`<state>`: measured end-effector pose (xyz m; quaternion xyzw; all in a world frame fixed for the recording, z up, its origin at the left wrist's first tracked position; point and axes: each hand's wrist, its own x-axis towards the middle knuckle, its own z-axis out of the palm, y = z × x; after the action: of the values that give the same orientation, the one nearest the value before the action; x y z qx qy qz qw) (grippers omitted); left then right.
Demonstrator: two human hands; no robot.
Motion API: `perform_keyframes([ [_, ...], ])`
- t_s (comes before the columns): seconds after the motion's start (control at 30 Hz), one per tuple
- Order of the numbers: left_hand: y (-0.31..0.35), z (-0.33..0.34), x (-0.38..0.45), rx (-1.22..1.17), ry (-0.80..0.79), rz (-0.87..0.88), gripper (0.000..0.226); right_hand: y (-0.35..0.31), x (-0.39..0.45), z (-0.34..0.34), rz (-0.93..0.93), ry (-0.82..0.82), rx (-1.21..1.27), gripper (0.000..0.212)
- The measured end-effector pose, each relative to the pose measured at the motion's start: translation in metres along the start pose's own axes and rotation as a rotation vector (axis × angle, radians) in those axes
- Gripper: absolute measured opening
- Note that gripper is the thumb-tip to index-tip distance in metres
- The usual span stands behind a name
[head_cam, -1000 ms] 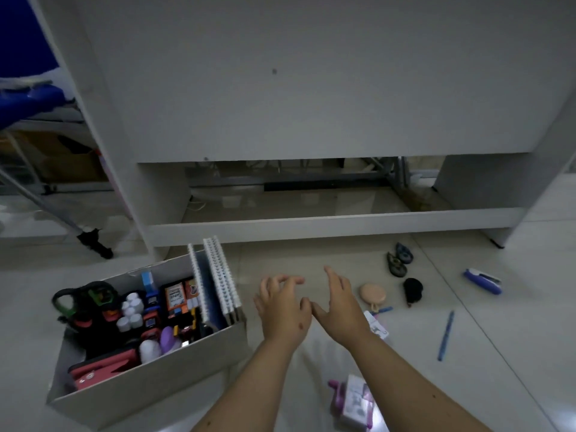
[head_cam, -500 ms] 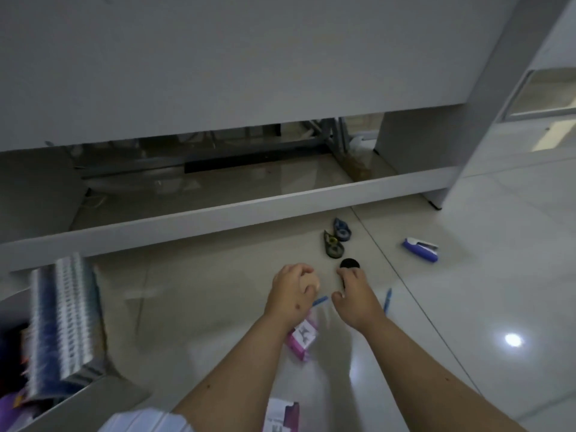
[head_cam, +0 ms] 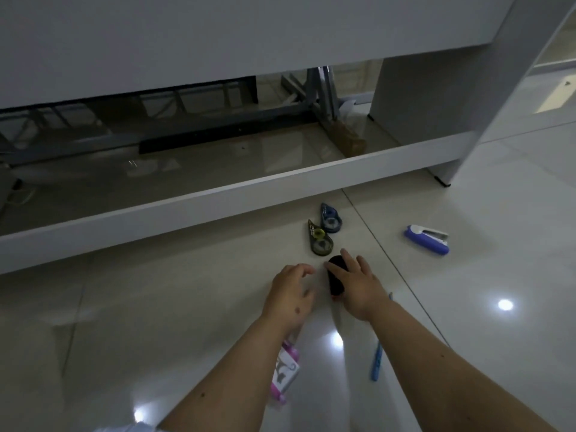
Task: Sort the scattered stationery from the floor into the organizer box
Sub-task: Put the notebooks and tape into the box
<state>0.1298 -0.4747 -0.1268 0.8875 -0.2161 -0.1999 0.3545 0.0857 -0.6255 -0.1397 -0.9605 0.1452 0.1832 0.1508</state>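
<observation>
head view: at frame centre a black oval object (head_cam: 335, 277) on the floor (head_cam: 187, 307) is being gripped by the right hand (head_cam: 358, 285); the left hand (head_cam: 291, 289) hangs loosely curled, empty. lifting is judged next; the organizer box is unseen.

two bare forearms come in from the near edge, uncovered from the elbows down to the wrists. the left hand (head_cam: 291, 285) and the right hand (head_cam: 358, 286) wear no gloves, rings, watch or bands that can be seen. a few small dark moles dot both forearms, and one sits on the back of the left hand. at the very near edge, by the left elbow, a strip of white cloth (head_cam: 124, 428) shows, too cropped to tell more.
</observation>
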Motion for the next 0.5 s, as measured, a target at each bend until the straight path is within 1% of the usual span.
perform_keyframes([
  [0.1,-0.004,0.006,0.008,-0.004,0.009,-0.017,0.039,0.002,0.010,0.007,-0.022,0.061,0.034,0.064],
  [0.2,-0.005,0.011,0.014,-0.053,0.045,-0.039,0.038,0.002,0.012,0.010,-0.019,0.150,-0.014,0.055],
  [0.3,-0.003,0.014,0.019,-0.150,0.087,-0.097,0.048,0.000,0.014,0.011,-0.008,0.172,-0.019,0.049],
  [0.33,-0.002,0.015,0.021,-0.215,0.107,-0.121,0.053,-0.002,0.016,0.011,-0.006,0.180,0.011,0.045],
  [0.4,0.003,0.013,0.023,-0.395,0.165,-0.173,0.064,-0.008,0.019,0.008,0.011,0.196,0.175,0.040],
  [0.5,0.011,0.010,0.025,-0.607,0.196,-0.251,0.069,-0.020,0.017,0.002,-0.017,0.236,0.390,0.036],
])
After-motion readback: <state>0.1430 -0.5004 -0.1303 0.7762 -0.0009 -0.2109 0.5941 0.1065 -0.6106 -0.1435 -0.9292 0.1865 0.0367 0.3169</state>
